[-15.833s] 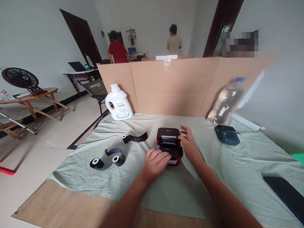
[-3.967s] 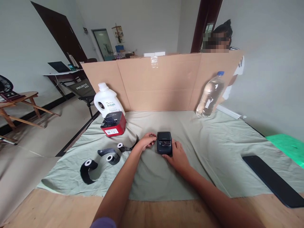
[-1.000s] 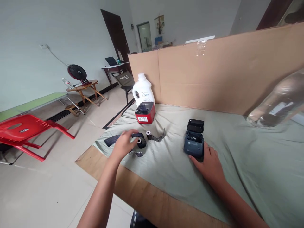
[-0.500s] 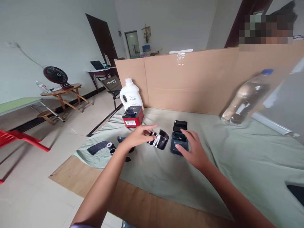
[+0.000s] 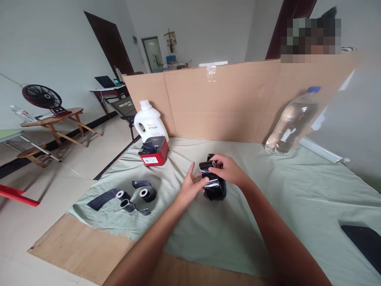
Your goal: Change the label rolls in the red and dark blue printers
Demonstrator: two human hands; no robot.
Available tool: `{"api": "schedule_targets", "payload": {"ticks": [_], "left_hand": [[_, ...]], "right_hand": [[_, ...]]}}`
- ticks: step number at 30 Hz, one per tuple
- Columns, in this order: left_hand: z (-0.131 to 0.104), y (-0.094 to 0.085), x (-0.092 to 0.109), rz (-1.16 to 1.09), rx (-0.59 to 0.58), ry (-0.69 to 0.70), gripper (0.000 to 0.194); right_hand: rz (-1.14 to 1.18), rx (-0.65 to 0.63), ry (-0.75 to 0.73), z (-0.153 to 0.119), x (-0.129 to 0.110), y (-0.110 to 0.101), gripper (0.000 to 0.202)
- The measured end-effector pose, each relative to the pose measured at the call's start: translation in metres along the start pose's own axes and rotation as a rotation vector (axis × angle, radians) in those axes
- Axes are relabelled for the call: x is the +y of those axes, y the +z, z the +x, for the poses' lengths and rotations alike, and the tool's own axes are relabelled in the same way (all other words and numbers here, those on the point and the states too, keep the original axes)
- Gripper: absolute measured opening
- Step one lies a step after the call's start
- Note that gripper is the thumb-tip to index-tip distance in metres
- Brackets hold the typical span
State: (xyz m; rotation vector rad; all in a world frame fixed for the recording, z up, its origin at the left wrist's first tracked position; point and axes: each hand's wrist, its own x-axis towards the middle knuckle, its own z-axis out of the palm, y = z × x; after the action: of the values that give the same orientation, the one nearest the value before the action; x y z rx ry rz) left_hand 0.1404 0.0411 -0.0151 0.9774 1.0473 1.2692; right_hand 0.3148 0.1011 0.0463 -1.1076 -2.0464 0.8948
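At frame centre, the right hand (image 5: 228, 171) pinches a black ribbon roll (image 5: 207, 165) over the dark printer (image 5: 216, 190) on the desk (image 5: 285, 190). The left hand (image 5: 192, 187), fingers half open, touches its film. It looks light, slick and crease-prone; grip the core ends.

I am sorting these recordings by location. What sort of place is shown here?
Probably a plain room used as a makeshift workspace: a table under a pale green cloth walled by a brown cardboard screen, a small red label printer, and, behind, a laptop on a side desk.
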Motion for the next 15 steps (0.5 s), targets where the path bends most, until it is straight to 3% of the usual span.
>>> {"api": "schedule_targets", "payload": {"ticks": [2, 5, 8, 11, 13, 15], "left_hand": [[-0.018, 0.007, -0.021, 0.009, -0.066, -0.071, 0.119], [-0.037, 0.016, -0.040, 0.018, -0.059, -0.074, 0.109], [-0.041, 0.019, -0.045, 0.075, 0.000, -0.026, 0.085], [-0.039, 0.017, -0.047, 0.167, 0.026, -0.042, 0.055], [-0.039, 0.015, -0.049, 0.215, -0.008, -0.088, 0.046], [-0.040, 0.016, -0.050, 0.252, -0.043, -0.121, 0.045]], "right_hand": [[-0.026, 0.005, 0.046, 0.002, 0.014, -0.005, 0.022], [-0.120, -0.016, 0.122, 0.003, 0.032, -0.010, 0.024], [-0.133, -0.003, 0.180, 0.003, 0.041, -0.010, 0.027], [0.093, -0.049, 0.224, 0.003, 0.041, -0.004, 0.023], [0.145, -0.059, 0.267, 0.003, 0.041, 0.001, 0.022], [0.020, -0.027, 0.295, 0.003, 0.041, 0.005, 0.023]]}}
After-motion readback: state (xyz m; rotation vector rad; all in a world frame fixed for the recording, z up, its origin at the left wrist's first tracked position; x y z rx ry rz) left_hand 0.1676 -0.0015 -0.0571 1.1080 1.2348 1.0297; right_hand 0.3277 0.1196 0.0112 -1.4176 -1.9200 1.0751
